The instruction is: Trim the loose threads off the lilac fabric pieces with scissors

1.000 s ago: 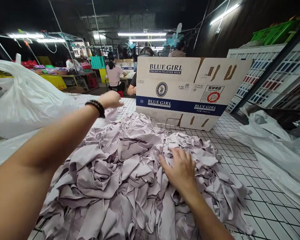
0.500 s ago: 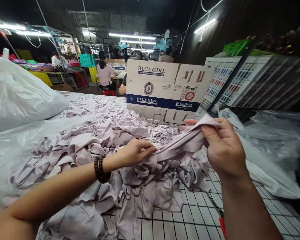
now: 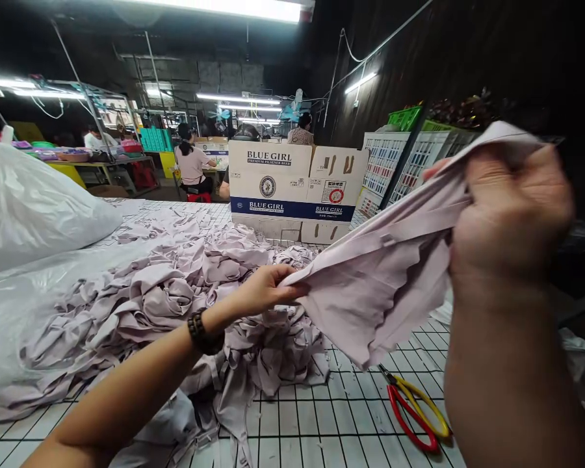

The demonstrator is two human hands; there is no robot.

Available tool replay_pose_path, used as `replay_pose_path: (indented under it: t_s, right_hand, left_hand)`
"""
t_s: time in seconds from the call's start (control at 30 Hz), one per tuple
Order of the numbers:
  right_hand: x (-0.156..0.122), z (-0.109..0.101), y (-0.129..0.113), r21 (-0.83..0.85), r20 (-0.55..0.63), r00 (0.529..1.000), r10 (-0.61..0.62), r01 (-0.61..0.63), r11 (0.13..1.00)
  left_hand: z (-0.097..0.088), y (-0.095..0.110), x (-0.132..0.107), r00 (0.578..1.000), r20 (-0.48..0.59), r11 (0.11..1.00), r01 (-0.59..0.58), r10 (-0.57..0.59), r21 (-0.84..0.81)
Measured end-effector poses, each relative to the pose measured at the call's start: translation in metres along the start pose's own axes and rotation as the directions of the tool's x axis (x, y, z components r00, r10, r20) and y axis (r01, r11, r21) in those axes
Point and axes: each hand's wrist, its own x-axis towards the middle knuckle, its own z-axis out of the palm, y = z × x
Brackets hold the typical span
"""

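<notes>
A pale mauve fabric piece with scalloped lower edges is stretched between my two hands above the table. My left hand, closed, pinches its near-left end. Raised at the right, my right hand is closed on the other end and a little blurred. Beneath and left of the cloth lies a large heap of crumpled mauve fabric pieces. Scissors with one red and one yellow handle rest on the table below the held cloth, their blades partly out of view.
A Blue Girl beer carton stands behind the heap on the grid-patterned table. White plastic bags bulge at the left. Stacked plastic crates stand at the right. Several people sit further back.
My right hand has risen to the right, drawing the cloth up and spreading it taut, while my left hand keeps its hold. The scissors have come into fuller view.
</notes>
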Motion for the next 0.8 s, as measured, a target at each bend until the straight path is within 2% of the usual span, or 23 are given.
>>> replay_pose_path:
  t_s: [0.07, 0.1, 0.17, 0.2, 0.27, 0.3, 0.33, 0.37, 0.4, 0.47, 0.5, 0.53, 0.57, 0.6, 0.63, 0.73, 0.8]
  right_hand:
    - [0.012, -0.018, 0.001, -0.062, -0.041, 0.998, -0.045, 0.042, 0.997]
    - [0.018, -0.026, 0.003, -0.089, -0.045, 0.997, -0.063, 0.058, 0.994]
    - [0.026, -0.041, 0.014, -0.126, -0.067, 0.991, -0.12, 0.111, 0.986]
    - [0.028, -0.046, 0.021, -0.128, -0.093, 0.982, -0.165, 0.153, 0.98]
    - [0.03, -0.054, 0.037, -0.098, -0.155, 0.966, -0.208, 0.194, 0.976]
    - [0.028, -0.056, 0.046, -0.074, -0.166, 0.971, -0.171, 0.161, 0.984]
    - [0.024, -0.057, 0.056, -0.051, -0.159, 0.981, -0.107, 0.099, 0.994]
    - [0.017, -0.056, 0.066, -0.039, -0.132, 0.991, -0.021, 0.016, 0.999]
    - [0.008, -0.055, 0.076, -0.042, -0.086, 0.993, 0.076, -0.08, 0.996]
    - [-0.019, -0.054, 0.095, -0.094, 0.05, 0.96, 0.277, -0.272, 0.958]
    - [-0.035, -0.054, 0.104, -0.136, 0.126, 0.918, 0.376, -0.36, 0.923]
    - [-0.053, -0.055, 0.112, -0.194, 0.202, 0.85, 0.486, -0.451, 0.871]
    - [-0.072, -0.058, 0.119, -0.262, 0.264, 0.762, 0.591, -0.534, 0.804]
    - [-0.092, -0.062, 0.124, -0.329, 0.302, 0.665, 0.683, -0.599, 0.73]
    - [-0.111, -0.068, 0.127, -0.389, 0.318, 0.57, 0.758, -0.65, 0.653]
    - [-0.168, -0.086, 0.118, -0.509, 0.298, 0.302, 0.905, -0.752, 0.419]
    - [-0.202, -0.093, 0.098, -0.559, 0.306, 0.078, 0.949, -0.792, 0.245]
  left_hand:
    - [-0.011, 0.005, -0.003, 1.0, 0.013, 1.0, 0.02, -0.02, 0.023]
    - [-0.016, 0.01, -0.005, 1.0, -0.024, 0.998, 0.022, -0.02, 0.062]
    - [-0.026, 0.023, -0.009, 0.974, -0.224, 0.972, 0.034, 0.019, 0.232]
    - [-0.031, 0.03, -0.011, 0.935, -0.348, 0.936, 0.064, 0.065, 0.347]
    - [-0.043, 0.047, -0.015, 0.809, -0.553, 0.8, 0.192, 0.199, 0.569]
    - [-0.048, 0.054, -0.018, 0.748, -0.614, 0.721, 0.278, 0.252, 0.634]
    - [-0.053, 0.06, -0.021, 0.713, -0.648, 0.664, 0.352, 0.266, 0.66]
    - [-0.057, 0.064, -0.026, 0.709, -0.663, 0.632, 0.403, 0.242, 0.662]
    - [-0.058, 0.066, -0.032, 0.734, -0.656, 0.631, 0.428, 0.176, 0.648]
    - [-0.049, 0.058, -0.049, 0.844, -0.531, 0.732, 0.406, -0.071, 0.547]
    - [-0.039, 0.048, -0.059, 0.892, -0.392, 0.816, 0.391, -0.223, 0.426]
    - [-0.025, 0.036, -0.07, 0.909, -0.198, 0.879, 0.409, -0.368, 0.244]
    - [-0.009, 0.021, -0.082, 0.883, -0.009, 0.882, 0.47, -0.47, 0.038]
    - [0.01, 0.006, -0.094, 0.843, 0.122, 0.832, 0.537, -0.523, -0.139]
    - [0.029, -0.009, -0.104, 0.816, 0.207, 0.761, 0.578, -0.54, -0.294]
    - [0.08, -0.041, -0.128, 0.741, 0.215, 0.505, 0.611, -0.636, -0.61]
    - [0.1, -0.049, -0.135, 0.681, 0.222, 0.35, 0.595, -0.698, -0.724]
